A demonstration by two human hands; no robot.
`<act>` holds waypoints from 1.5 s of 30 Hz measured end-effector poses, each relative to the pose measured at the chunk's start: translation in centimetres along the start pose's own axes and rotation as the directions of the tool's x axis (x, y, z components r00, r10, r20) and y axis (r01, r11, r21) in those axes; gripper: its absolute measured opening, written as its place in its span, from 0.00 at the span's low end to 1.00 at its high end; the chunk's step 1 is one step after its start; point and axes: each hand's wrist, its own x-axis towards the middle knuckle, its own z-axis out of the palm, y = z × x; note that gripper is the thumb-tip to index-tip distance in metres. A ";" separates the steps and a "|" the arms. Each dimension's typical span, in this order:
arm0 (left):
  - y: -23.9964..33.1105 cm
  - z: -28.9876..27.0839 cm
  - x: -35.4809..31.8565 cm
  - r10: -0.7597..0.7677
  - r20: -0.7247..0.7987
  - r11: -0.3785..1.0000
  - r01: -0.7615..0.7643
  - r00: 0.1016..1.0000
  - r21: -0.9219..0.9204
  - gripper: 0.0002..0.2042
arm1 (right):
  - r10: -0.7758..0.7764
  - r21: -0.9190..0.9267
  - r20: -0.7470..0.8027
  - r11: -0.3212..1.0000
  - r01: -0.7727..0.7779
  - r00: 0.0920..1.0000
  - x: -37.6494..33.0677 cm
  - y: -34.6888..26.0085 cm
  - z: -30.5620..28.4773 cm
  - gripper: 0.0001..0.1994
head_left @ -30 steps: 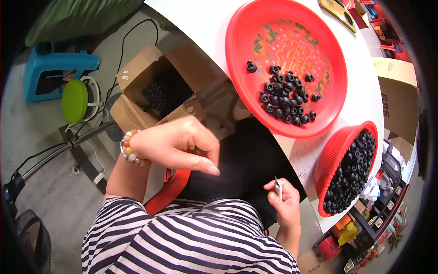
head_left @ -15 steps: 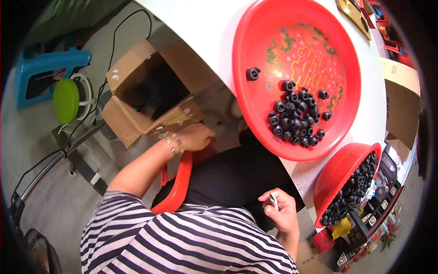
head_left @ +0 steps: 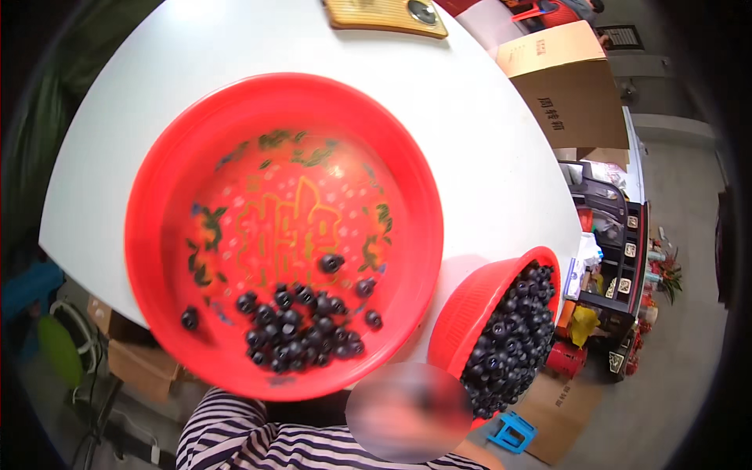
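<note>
My right hand [head_left: 409,413] is at the lower middle, beside the red colander; it is a smeared patch, so its fingers and anything in them cannot be made out. My left hand is out of the picture; the striped left sleeve [head_left: 223,419] runs under the basin's lower rim. The large red basin [head_left: 145,235] has a flower pattern on its floor. A heap of small round black pieces [head_left: 290,333], with holes like cord stoppers, lies in its near part, several apart from the heap. Many more fill the tilted red colander [head_left: 462,313].
A yellow phone-like item [head_left: 376,17] with a round lens lies at the far edge of the white table [head_left: 493,196]. To the right are a cardboard box [head_left: 564,86], a dark shelf rack [head_left: 619,266] and a small blue stool [head_left: 513,432]. A carton [head_left: 141,364] stands below left.
My view has swung toward the table, so the basin now fills the middle. My left hand has left the picture. The right hand, earlier round a small pale tool, is now beside the colander, blurred.
</note>
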 end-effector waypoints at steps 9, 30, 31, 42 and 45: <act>-2.2 0.6 -1.1 -0.097 0.023 0.994 0.098 0.995 -0.048 0.09 | 0.065 0.048 0.049 0.997 -0.067 0.997 0.8 -0.8 -0.2 0.16; -4.8 2.2 -1.9 -0.187 0.033 0.973 0.189 0.982 -0.134 0.09 | 0.319 -0.090 0.097 0.946 -0.311 0.943 1.2 -4.3 -0.6 0.19; -4.9 2.2 -2.0 -0.188 0.033 0.972 0.191 0.982 -0.138 0.09 | 0.367 -0.127 0.093 0.926 -0.355 0.926 1.2 -5.4 -0.7 0.20; -4.9 1.7 -3.2 -0.190 0.026 0.970 0.191 0.982 -0.150 0.09 | 0.092 -0.099 0.116 0.992 -0.081 0.989 1.7 -2.2 0.1 0.18; -5.1 1.7 -4.3 -0.204 0.016 0.968 0.204 0.979 -0.148 0.09 | -0.065 -0.030 0.099 0.997 0.068 0.993 1.7 -0.4 0.7 0.14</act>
